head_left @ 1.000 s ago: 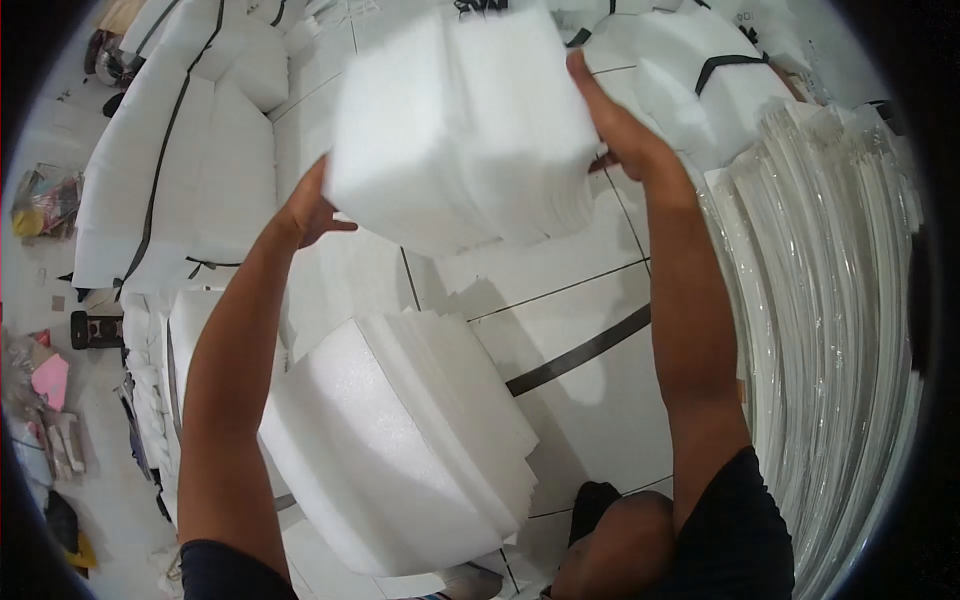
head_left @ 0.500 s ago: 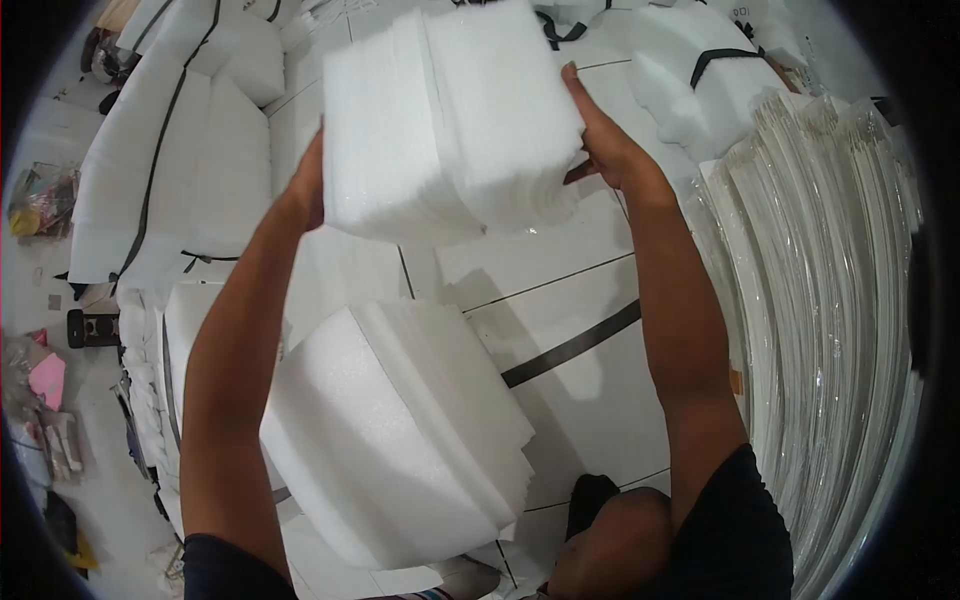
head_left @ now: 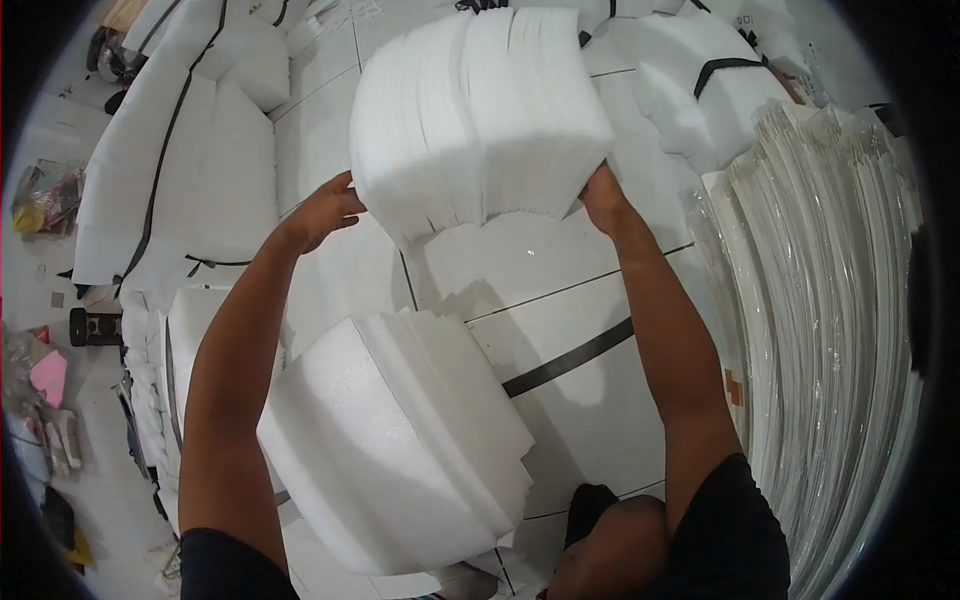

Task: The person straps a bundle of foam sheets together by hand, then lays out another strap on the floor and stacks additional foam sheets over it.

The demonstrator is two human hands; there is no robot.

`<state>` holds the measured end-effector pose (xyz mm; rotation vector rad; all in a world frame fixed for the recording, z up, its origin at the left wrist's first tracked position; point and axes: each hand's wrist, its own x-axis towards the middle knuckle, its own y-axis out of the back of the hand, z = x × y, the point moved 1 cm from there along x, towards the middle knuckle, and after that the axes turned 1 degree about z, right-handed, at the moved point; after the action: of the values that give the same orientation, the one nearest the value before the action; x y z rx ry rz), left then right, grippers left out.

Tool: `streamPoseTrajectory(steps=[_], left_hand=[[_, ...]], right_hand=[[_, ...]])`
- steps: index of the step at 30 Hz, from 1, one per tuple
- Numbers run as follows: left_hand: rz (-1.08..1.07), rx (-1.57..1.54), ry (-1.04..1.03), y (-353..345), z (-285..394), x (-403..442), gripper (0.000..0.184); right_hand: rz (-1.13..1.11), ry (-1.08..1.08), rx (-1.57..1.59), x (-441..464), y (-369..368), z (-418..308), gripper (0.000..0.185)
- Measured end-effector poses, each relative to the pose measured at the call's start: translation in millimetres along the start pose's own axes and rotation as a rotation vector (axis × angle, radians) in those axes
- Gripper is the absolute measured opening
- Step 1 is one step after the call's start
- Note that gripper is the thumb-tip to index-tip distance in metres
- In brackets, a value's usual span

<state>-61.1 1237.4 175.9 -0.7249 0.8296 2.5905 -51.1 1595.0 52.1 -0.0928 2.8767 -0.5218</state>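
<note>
A thick stack of white foam sheets (head_left: 535,110) is in front of me, its layered edges facing me. At its left side is my left hand (head_left: 326,212), fingers apart, the tips at or just beside the stack's edge. My right hand (head_left: 604,198) grips the stack's lower right corner, with some fingers hidden behind it. Closer to my body lies a second stack of foam sheets (head_left: 400,440), tilted and bowed, with uneven layers on its right. A dark strap (head_left: 570,358) runs across the floor from under this nearer stack.
Large strapped foam bundles (head_left: 235,150) stand at the left, and another strapped foam bundle (head_left: 690,85) is at the back right. A tall row of plastic-wrapped sheets (head_left: 820,330) fills the right side. Bagged items (head_left: 45,200) lie at the far left on the tiled floor (head_left: 560,270).
The far stack has tipped and shifted slightly right, showing more of its layered edges. My left hand has loosened from its side; my right hand has slid down to its lower corner.
</note>
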Motion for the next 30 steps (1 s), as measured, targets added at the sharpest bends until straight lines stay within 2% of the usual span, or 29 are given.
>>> streamPoseTrajectory(steps=[2,4,6,8,9,11,15,17,19,20,22,23,25,26,28,29,30], left_hand=[[0.003,0.026,-0.011,6,1,6,0.066],[0.144,-0.295,0.007,17,3,14,0.063],[0.138,-0.299,0.008,17,8,15,0.064],[0.062,-0.297,0.021,-2,23,10,0.070],[0.014,-0.126,-0.090,-10,22,11,0.076],[0.005,-0.186,-0.051,-16,22,12,0.077],[0.032,-0.256,-0.057,-18,33,0,0.077],[0.062,-0.299,-0.103,-7,32,0,0.077],[0.131,-0.317,-0.123,8,45,-14,0.072],[0.165,-0.401,-0.167,11,56,-24,0.068],[0.230,-0.400,-0.259,17,73,-39,0.065],[0.235,-0.397,-0.261,18,74,-42,0.065],[0.269,-0.458,-0.334,17,76,-48,0.061],[0.267,-0.453,-0.335,20,64,-42,0.061],[0.114,-0.102,-0.599,25,27,-17,0.054],[-0.006,-0.295,-0.395,16,21,-14,0.050],[-0.008,-0.293,-0.397,8,16,-8,0.050]], right_hand=[[0.102,0.087,0.080,5,3,-6,0.058],[0.077,0.142,0.160,12,4,-18,0.055],[0.050,0.200,0.235,19,1,-29,0.053],[0.040,0.063,0.325,20,-7,-33,0.049],[0.044,0.060,0.323,22,-10,-28,0.049],[0.067,-0.060,0.305,27,-19,-16,0.050],[0.083,0.006,0.168,27,-31,-21,0.053],[0.026,0.137,0.210,7,-36,-58,0.058],[0.017,0.298,0.080,8,-31,-86,0.073],[0.022,0.295,0.080,2,-26,-101,0.073],[-0.194,0.141,0.114,-12,-28,-138,0.088],[-0.198,0.144,0.116,-12,-30,-149,0.088],[-0.428,0.210,0.016,-12,-32,-161,0.107],[-0.425,0.212,0.019,-14,-32,-157,0.107],[-0.019,0.009,-0.073,-14,-25,-134,0.097],[-0.024,-0.031,-0.038,-3,-18,-118,0.093],[-0.022,-0.029,-0.038,4,-12,-100,0.093]])
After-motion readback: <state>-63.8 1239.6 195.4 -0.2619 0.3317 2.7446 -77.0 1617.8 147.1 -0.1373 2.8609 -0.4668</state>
